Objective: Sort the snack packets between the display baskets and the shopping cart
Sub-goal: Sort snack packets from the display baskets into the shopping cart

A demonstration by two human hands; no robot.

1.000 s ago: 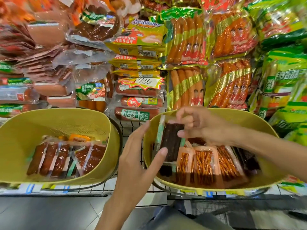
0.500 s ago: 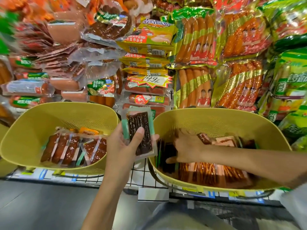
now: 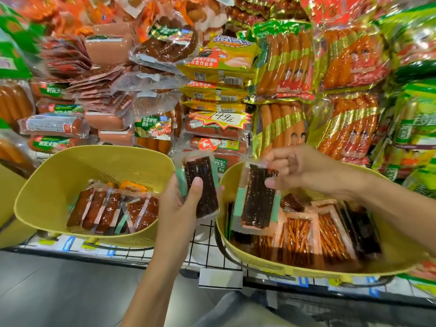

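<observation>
Left hand [image 3: 184,204] grips a dark, clear-wrapped snack packet with a green edge [image 3: 200,185], held upright. Right hand [image 3: 304,171] pinches a second dark packet [image 3: 258,197] by its top. That packet sits at 3 o'clock, just beside the first, long axis 12-to-6, hanging over the right yellow perforated plastic basket [image 3: 330,272]. Left hand is nearer, so stacking the two looks likely.

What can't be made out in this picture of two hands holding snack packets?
- Head view: print on the dark brown snack packet in the left hand is blurred, partly under the thumb.
- Head view: lower packets in the right yellow plastic basket lie hidden under the second dark packet, pinched by the right hand.
- Head view: the shopping cart cannot be told; only grey blur at the bottom edge.
</observation>
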